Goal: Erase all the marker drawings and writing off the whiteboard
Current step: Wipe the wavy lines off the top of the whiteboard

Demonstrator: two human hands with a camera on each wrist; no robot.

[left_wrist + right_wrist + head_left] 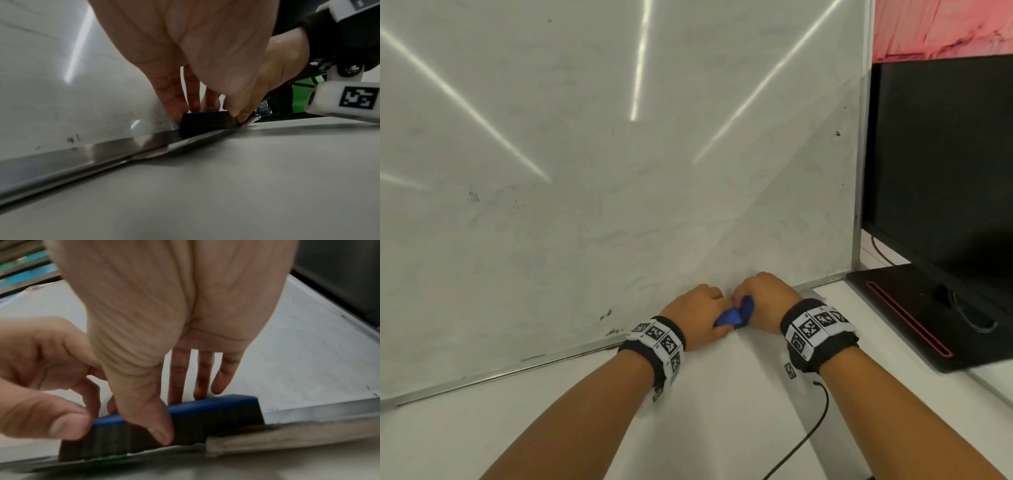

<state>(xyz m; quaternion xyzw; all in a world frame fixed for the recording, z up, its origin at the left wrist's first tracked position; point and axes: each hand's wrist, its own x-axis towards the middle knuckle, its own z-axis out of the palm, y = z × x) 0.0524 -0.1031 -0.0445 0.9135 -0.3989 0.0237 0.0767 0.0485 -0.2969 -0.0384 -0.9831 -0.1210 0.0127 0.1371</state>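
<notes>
The whiteboard (619, 137) stands upright on the white table (551, 428), wiped grey, with a few small black marker specks (606, 314) near its lower frame. A blue eraser (734, 317) with dark felt sits at the board's bottom edge. My left hand (717, 318) pinches its left end between fingers and thumb; the left wrist view shows the left hand (207, 116) on the eraser (203, 125). My right hand (750, 308) holds the other part. In the right wrist view the right hand (174, 417) has its thumb in front of the eraser (226, 412) and fingers behind.
A black monitor (941, 154) stands just right of the board, its base (914, 308) on the table. A black cable (808, 431) trails from my right wrist. Red fabric (945, 24) hangs at the top right. The board's metal frame (500, 371) runs along the table.
</notes>
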